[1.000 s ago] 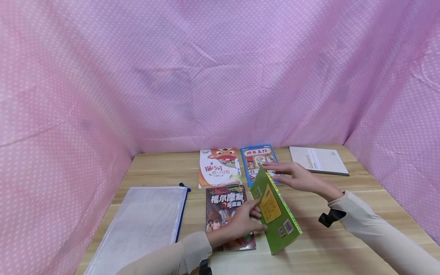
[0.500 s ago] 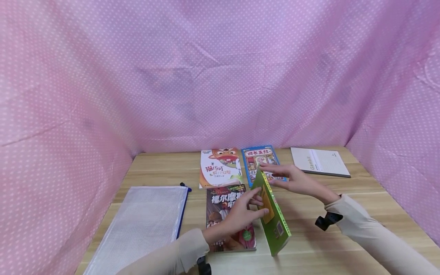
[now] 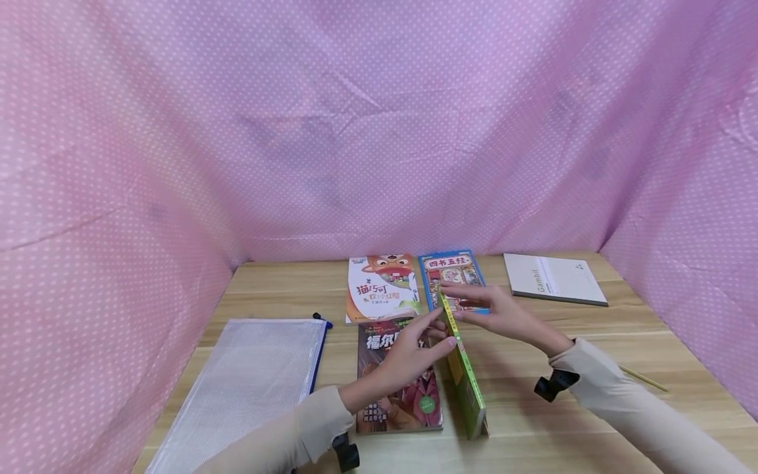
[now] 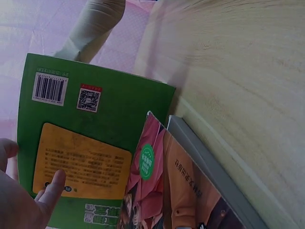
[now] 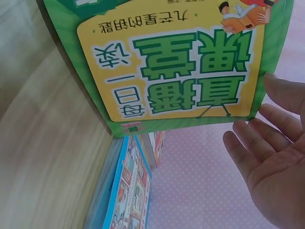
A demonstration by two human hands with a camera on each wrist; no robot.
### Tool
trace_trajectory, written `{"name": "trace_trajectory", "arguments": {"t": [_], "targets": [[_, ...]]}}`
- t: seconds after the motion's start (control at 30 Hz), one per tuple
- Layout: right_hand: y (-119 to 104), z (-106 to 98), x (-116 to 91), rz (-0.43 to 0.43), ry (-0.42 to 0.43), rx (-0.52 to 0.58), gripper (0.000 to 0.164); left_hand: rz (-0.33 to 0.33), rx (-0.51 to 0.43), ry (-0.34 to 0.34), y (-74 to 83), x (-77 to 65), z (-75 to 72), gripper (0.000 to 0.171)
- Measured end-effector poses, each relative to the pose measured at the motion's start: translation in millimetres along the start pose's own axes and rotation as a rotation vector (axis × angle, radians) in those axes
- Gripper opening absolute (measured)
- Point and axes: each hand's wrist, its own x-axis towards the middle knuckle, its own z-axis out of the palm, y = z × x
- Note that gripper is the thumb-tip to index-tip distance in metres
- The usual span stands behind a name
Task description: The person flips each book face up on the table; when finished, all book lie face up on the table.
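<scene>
A thin green book (image 3: 465, 368) stands on its long edge, spine up, on the wooden table. My left hand (image 3: 408, 352) is at its left face, a finger on the orange panel (image 4: 83, 160) of the back cover and the thumb by the spine. On the other side my right hand (image 3: 503, 315) has its fingers extended at the book's far upper end. The right wrist view shows the front cover (image 5: 176, 67), with the thumb at its edge. Under my left hand lies a dark comic-style book (image 3: 423, 401), partly hidden.
Behind lie a white book with a cartoon animal (image 3: 381, 289) and a blue-bordered book (image 3: 435, 263). A pale notebook (image 3: 556, 280) is at the back right. A white mesh zip pouch (image 3: 249, 382) lies left. A thin yellow stick (image 3: 645, 378) shows beside the right sleeve.
The green book has swung from leaning, back cover showing, to nearly upright, spine toward the head camera. Both hands have moved slightly left with it.
</scene>
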Motion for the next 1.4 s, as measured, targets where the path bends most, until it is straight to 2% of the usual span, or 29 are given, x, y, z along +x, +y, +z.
{"name": "trace_trajectory", "arguments": {"t": [0.33, 0.7, 0.9, 1.1, 1.4], "targets": [[6.3, 13.8, 2.8, -0.066, 0.018, 0.074, 0.054, -0.018, 0.046, 0.003, 2.2, -3.6, -11.2, 0.071], [5.2, 27.2, 3.5, 0.033, -0.047, 0.207, 0.067, -0.025, -0.017, -0.014, 6.3, -11.7, -21.6, 0.073], [12.7, 36.5, -1.5, 0.09, -0.069, 0.132, 0.064, -0.017, -0.025, -0.007, 3.8, -14.5, -25.4, 0.074], [21.6, 43.5, -3.2, 0.045, -0.101, 0.075, 0.063, -0.037, -0.004, 0.003, 0.5, -17.1, -29.3, 0.08], [31.5, 48.3, -5.5, 0.098, -0.179, 0.054, 0.067, -0.073, -0.024, -0.031, -0.9, -24.9, -36.7, 0.09]]}}
